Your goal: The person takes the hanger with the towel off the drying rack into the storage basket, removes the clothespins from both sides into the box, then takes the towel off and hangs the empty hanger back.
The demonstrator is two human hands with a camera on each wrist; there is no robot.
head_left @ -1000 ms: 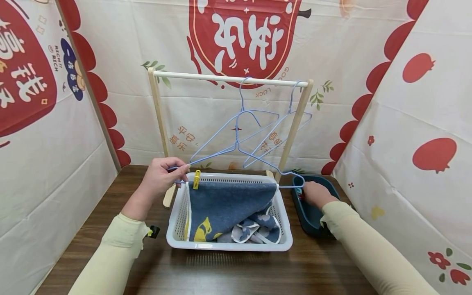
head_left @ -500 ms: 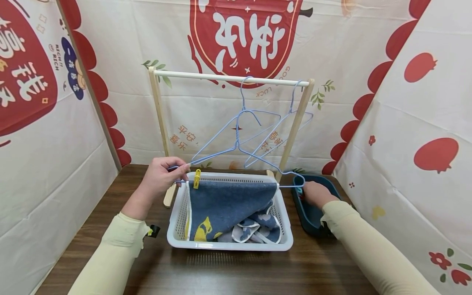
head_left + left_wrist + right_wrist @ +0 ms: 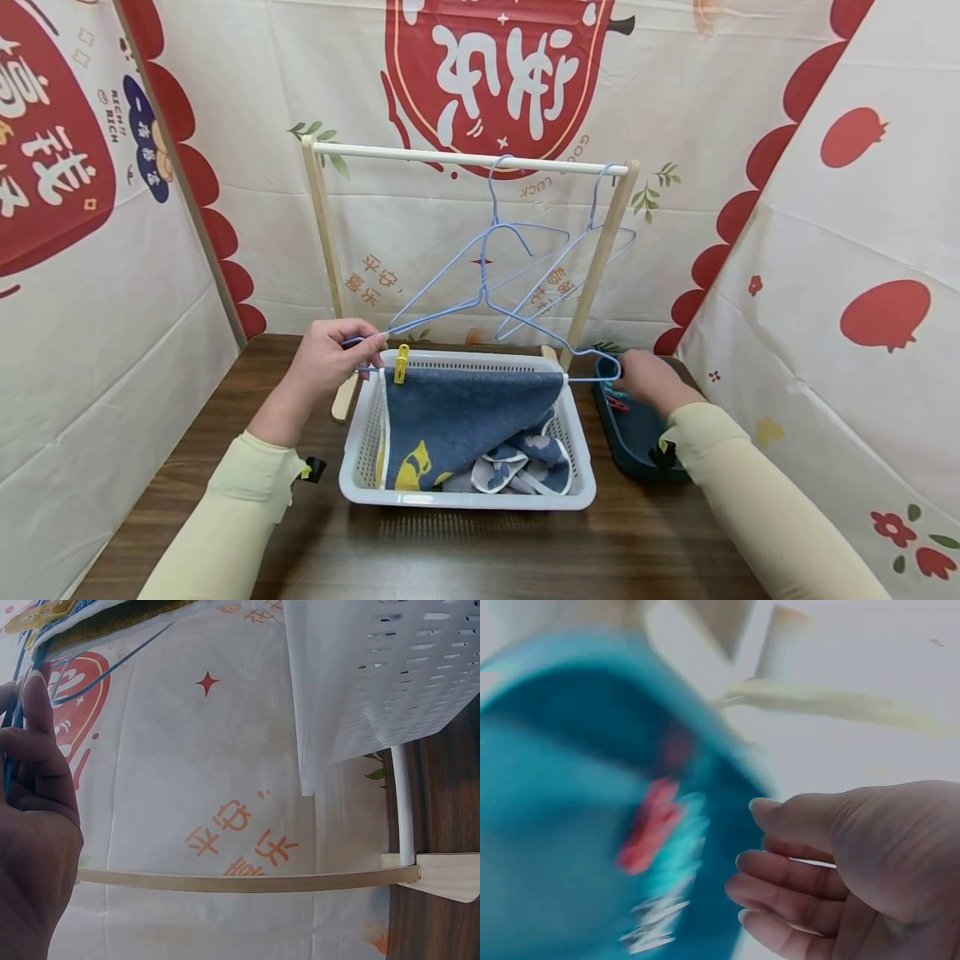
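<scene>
My left hand (image 3: 333, 358) grips the left end of a blue wire clothes hanger (image 3: 480, 293), held up before the rack. A dark blue towel (image 3: 465, 408) with a white border and yellow pattern drapes over the hanger's bottom bar. Near its left corner a yellow clothespin (image 3: 401, 364) clips it. Its lower part hangs into the white basket (image 3: 465, 500). My right hand (image 3: 651, 379) is over the far end of a dark teal tray (image 3: 637, 450), fingers loosely bent and nothing visible between them. Red clothespins (image 3: 651, 829) and teal clothespins (image 3: 676, 844) lie in the tray, blurred.
A wooden rack with a white rod (image 3: 420, 156) stands behind the basket, two blue hangers (image 3: 592, 200) on it. Patterned cloth lies crumpled in the basket. Printed cloth walls (image 3: 825, 217) enclose the brown table (image 3: 300, 533) at the back and sides.
My right hand has risen out of the tray and shifted slightly toward its far end, uncovering red and teal clothespins. My left hand, the hanger and the towel stay nearly still.
</scene>
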